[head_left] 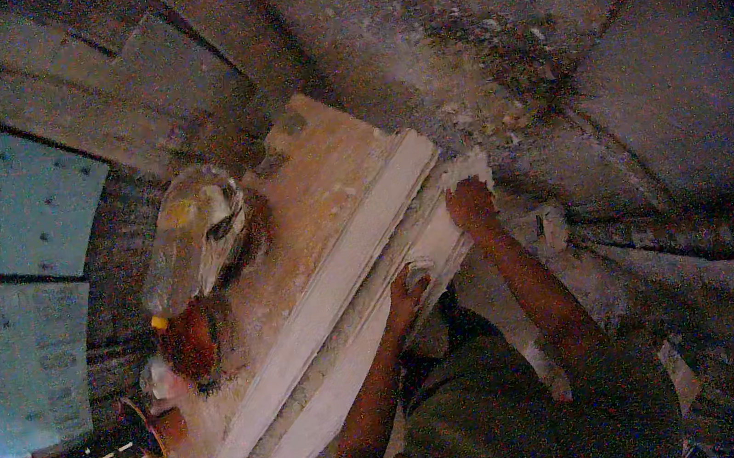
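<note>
Two long pale moulding strips lie slantwise side by side: the far strip (321,304) and the near strip (342,394). Both rest on a worn wooden board (321,161). My left hand (406,298) is closed at the near strip, thumb and fingers curled round a small pale roundish thing (415,272) whose kind I cannot make out. Farther up, my right hand (472,204) grips the ragged far end of the near strip. Its fingertips are partly hidden. The picture is dim and grainy.
Left on the board are a clear plastic bottle (173,273) with a yellow cap, a reddish-brown object (192,340) and a dark cylindrical object (90,451). Pale blue panels (16,275) stand beyond. Debris (512,62) litters the floor at the far right.
</note>
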Demonstrator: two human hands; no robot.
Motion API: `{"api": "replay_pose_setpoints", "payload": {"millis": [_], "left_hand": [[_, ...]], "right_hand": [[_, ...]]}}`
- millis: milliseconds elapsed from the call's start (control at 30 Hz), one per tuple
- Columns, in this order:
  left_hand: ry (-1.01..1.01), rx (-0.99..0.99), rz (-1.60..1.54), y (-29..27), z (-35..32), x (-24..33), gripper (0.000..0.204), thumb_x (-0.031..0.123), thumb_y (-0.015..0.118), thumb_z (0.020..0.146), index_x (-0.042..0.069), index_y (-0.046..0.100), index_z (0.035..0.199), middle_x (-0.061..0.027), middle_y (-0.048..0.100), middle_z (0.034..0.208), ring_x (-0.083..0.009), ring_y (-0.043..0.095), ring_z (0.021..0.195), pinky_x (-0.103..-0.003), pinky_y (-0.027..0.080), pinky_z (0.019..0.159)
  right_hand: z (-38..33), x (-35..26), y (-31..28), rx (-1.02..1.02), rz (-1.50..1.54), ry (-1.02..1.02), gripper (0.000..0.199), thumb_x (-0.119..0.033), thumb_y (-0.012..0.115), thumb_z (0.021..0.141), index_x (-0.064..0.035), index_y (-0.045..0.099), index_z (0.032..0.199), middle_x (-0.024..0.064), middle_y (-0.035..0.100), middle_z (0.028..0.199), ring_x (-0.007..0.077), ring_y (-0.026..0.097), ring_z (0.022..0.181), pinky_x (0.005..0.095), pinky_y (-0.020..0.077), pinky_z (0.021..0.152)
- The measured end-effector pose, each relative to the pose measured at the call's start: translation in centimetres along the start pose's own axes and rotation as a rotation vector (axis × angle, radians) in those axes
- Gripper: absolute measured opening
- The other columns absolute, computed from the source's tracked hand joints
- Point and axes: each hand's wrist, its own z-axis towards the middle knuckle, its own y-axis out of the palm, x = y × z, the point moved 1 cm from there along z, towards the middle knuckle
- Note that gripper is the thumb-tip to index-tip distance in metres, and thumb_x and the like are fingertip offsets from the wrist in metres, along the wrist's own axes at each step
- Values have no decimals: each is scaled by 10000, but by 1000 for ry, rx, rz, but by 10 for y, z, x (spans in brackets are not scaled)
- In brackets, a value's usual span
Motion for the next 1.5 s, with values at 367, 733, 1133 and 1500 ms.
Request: {"api": "replay_pose_setpoints", "payload": {"millis": [367,733,1133,1500], "left_hand": [[23,189,231,-55,-103,-92,758,326,775,900,4,425,1490,-163,530,1397,-275,551,1237,-393,464,1024],[-205,183,218,-220,-338,-85,835,453,759,887,-13,417,1489,-218,436,1489,-325,423,1390,-404,342,1159],[-34,231,637,-341,-491,-110,774,447,650,962,-29,373,1505,-285,356,1549,-388,339,1457,-469,321,1178],[305,-243,1336,-295,-425,-92,828,618,410,1001,-67,420,1466,-348,327,1544,-442,241,1499,-501,290,1197]], "right_hand": [[-71,-56,-99,-397,77,-42,496,-387,540,975,78,692,1058,295,672,1087,439,662,1008,565,535,879],[-222,-235,-132,-444,258,50,640,-453,536,962,140,626,1187,355,600,1271,473,627,1136,506,507,999],[-414,-432,-188,-650,572,-378,645,-480,526,947,139,664,1066,402,597,1177,501,622,1084,563,502,978],[-348,-396,-146,-342,455,60,604,-470,507,970,92,690,1098,344,620,1216,472,600,1161,558,455,1045]]}}
